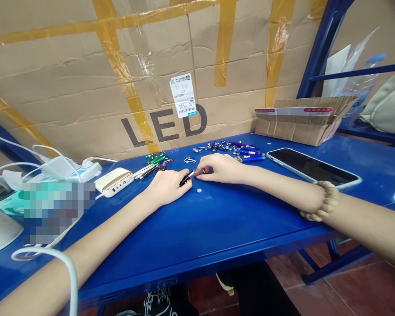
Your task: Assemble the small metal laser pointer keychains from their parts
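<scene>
Near the middle of the blue table [237, 215], our left hand [169, 186] has closed its thumb and fingers round a small black piece [186, 178], leaving its silvery end pointing right and slightly to the far side. Our right hand [221, 167] meets it there, fingers curled and fingertips drawn close together beside that end; we cannot tell whether they pinch anything or only touch it.

The work looks like fine fingertip handling, so we do well to steady the piece with the left hand and let the right make the small movements. Holding it low over the table should mean that anything slipping drops only a little way. Gripping the dark body firmly and leaving the silvery end free probably gives the right fingers the most room.

Just to the far side lies a silvery clip [189, 160], near enough to be knocked by a careless knuckle. Blue pens [252, 157] lie to the far right and green pens [158, 158] to the far left, so our wrists are best turned gently. The phone [312, 164] on the right sits just beyond our forearm, worth sparing a bump.
</scene>
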Tool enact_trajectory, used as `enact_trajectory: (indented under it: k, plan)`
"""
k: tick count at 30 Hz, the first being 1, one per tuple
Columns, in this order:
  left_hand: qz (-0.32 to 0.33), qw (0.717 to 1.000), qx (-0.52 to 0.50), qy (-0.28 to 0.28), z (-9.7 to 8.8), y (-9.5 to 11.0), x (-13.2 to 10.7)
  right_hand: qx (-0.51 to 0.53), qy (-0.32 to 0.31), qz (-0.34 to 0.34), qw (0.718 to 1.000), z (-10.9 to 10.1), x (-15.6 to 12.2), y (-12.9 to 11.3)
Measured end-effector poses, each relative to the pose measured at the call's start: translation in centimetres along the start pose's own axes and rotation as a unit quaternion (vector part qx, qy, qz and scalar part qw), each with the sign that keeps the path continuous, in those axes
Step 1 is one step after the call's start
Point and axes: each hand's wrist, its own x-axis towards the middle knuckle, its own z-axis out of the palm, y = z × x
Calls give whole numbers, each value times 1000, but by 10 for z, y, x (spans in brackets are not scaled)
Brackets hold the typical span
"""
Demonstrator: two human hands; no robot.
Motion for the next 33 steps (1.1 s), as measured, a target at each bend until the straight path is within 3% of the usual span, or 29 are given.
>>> enact_trajectory:
  k: [33]
  plan:
    - [-3, 1000, 5, -5, 0, 0, 2, 28, -31, 18, 999, -6, -3, -5]
